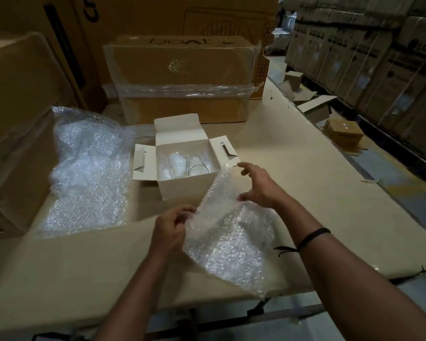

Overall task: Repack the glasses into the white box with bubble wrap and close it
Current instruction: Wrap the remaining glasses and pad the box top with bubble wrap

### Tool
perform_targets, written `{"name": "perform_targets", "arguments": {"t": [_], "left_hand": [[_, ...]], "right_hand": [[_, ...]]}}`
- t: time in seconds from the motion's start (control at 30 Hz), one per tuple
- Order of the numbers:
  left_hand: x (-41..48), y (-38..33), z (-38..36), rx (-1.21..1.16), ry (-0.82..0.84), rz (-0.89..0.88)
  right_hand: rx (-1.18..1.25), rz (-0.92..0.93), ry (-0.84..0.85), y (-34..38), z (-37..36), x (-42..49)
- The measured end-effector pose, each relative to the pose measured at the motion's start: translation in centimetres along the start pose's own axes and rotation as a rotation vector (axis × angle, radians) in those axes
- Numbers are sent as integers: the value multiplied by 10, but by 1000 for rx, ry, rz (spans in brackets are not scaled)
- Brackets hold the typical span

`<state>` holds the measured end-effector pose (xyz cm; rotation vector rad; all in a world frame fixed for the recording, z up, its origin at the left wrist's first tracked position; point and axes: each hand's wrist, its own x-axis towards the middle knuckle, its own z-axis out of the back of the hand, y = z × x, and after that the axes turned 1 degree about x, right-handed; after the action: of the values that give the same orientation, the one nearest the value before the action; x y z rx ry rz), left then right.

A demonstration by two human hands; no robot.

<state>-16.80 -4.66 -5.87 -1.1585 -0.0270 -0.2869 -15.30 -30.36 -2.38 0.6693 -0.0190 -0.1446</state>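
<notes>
The white box (182, 188) stands open on the surface (305, 193) with glasses (198, 166) inside. Just in front of the box, the left hand (172, 225) has a pinching grip on the edge of a bubble wrap sheet (226, 242). The right hand (258, 188) has a wide grip, fingers spread at the sheet's edge nearest the box. A bubble wrap heap (89, 168) lies left of the box.
</notes>
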Motion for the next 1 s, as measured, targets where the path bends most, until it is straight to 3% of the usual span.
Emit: {"name": "perform_targets", "arguments": {"t": [0.17, 0.27, 0.33, 0.47, 0.63, 0.8, 0.9, 1.0], "left_hand": [[16, -7, 21, -229, 9, -12], [15, -6, 30, -405, -27, 89], [12, 7, 35, -436, 54, 188], [13, 22, 34, -360, 136, 294], [21, 18, 30, -349, -75, 272], [23, 37, 33, -263, -53, 303], [20, 44, 30, -185, -20, 190], [14, 46, 26, -31, 24, 70]], "right_hand": [[163, 61, 184, 10, -5, 8], [321, 97, 69, 15, -12, 6], [529, 29, -6, 16, -13, 2], [576, -41, -22, 5, -20, -1], [578, -42, -53, 1, -21, -1], [620, -27, -64, -15, -15, -2], [656, -66, -22, -26, -13, -3], [669, -179, -82, -31, -9, -3]]}}
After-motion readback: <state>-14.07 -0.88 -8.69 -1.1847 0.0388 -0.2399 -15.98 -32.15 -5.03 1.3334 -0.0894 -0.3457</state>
